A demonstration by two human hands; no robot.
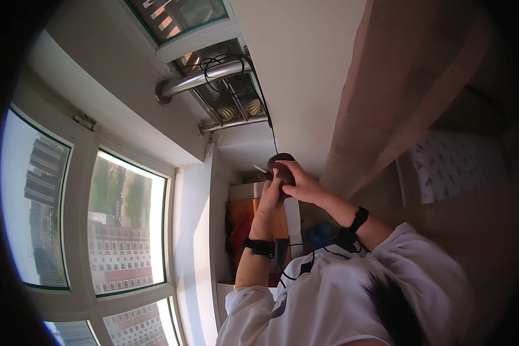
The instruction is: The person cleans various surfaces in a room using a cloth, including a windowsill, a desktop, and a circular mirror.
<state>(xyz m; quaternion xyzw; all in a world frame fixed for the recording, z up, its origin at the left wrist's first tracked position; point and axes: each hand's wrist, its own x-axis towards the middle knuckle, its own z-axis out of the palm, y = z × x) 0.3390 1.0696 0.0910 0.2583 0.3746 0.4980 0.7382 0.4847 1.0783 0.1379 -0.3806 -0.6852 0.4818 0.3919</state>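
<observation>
Both hands meet in front of me around a dark reddish-brown rounded object, whose exact kind I cannot make out. My left hand grips it from the near left side, thumb up along it. From the right, my right hand curls its fingers over the top and side. A thin pale stick juts out to the left, beside a small dark brown part; whether it joins the object is unclear. The object's underside is hidden by my hands. A thin black cord runs down behind it.
A stainless steel railing with a looped black cable stands above left. Windows line the left. A sheer brownish curtain hangs at right, near patterned white bedding. Orange boxes and a red item lie below my hands.
</observation>
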